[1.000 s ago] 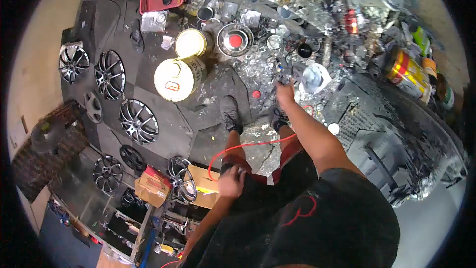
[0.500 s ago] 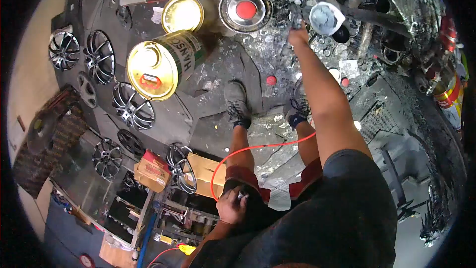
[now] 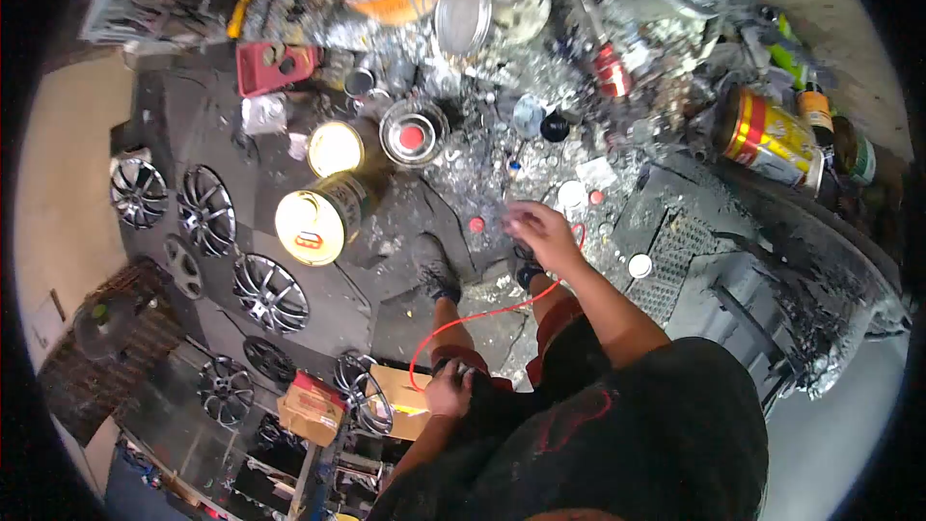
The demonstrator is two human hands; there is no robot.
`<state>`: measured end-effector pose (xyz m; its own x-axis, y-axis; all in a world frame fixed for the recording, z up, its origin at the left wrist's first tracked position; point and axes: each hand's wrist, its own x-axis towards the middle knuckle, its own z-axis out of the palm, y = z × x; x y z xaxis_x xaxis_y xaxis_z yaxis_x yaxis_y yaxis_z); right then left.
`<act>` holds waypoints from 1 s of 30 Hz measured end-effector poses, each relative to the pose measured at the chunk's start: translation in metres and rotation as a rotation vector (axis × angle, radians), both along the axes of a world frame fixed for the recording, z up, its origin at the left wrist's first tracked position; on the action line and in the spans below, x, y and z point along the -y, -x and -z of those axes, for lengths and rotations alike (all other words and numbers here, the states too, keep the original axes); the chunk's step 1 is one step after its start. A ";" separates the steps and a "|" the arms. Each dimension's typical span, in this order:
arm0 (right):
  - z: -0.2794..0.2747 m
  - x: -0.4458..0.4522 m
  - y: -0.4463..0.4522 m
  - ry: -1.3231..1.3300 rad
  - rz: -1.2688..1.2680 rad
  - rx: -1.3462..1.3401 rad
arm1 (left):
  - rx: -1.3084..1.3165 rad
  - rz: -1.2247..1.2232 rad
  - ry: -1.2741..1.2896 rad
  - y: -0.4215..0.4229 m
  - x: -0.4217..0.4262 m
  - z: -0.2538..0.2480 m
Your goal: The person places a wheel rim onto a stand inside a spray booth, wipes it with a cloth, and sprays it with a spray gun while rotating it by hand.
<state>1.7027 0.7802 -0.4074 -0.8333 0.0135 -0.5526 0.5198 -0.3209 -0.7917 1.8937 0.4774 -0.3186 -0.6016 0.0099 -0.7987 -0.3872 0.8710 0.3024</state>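
My left hand [image 3: 449, 389] rests low by my left thigh, its fingers closed round a small dark and silvery thing that is mostly hidden. A thin red hose [image 3: 473, 315] curves from beside that hand up past my knees towards my right wrist. Over the floor near my right shoe, my right hand [image 3: 542, 232] has its fingers loosely apart and slightly blurred, with nothing visible in them. Just left of it lies a red cap [image 3: 476, 224]. Farther off stand a translucent cup [image 3: 528, 116] and a black cap [image 3: 555, 126].
Paint tins [image 3: 311, 228] and a round metal can with a red cap [image 3: 413, 133] stand ahead on the left. Several wheel covers [image 3: 270, 293] lie along the left. A large orange-labelled bucket [image 3: 391, 0] is at the top. A grey bumper-like panel [image 3: 772, 222] lies right.
My right hand has drawn back from beside the cup towards my body. The view has shifted, showing more of the cluttered far end. My left hand stays low by my thigh.
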 end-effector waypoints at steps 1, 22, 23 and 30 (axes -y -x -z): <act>-0.062 -0.022 0.018 -0.075 0.094 -0.157 | -0.028 0.006 0.004 -0.011 -0.004 0.005; -0.199 -0.102 0.236 -1.149 -0.206 -0.280 | -0.137 -0.080 -0.251 -0.023 -0.058 -0.129; -0.209 -0.099 0.227 -1.180 -0.205 -0.285 | -0.111 -0.066 -0.197 -0.031 -0.049 -0.122; -0.267 -0.094 0.154 -1.146 -0.125 -0.468 | -0.298 -0.117 -0.304 0.016 -0.064 -0.187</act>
<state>1.5492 0.8742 -0.1408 -0.9772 0.1983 0.0756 0.0895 0.7080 -0.7005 1.8773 0.5412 -0.1313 -0.8164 0.1356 -0.5613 -0.3348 0.6808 0.6515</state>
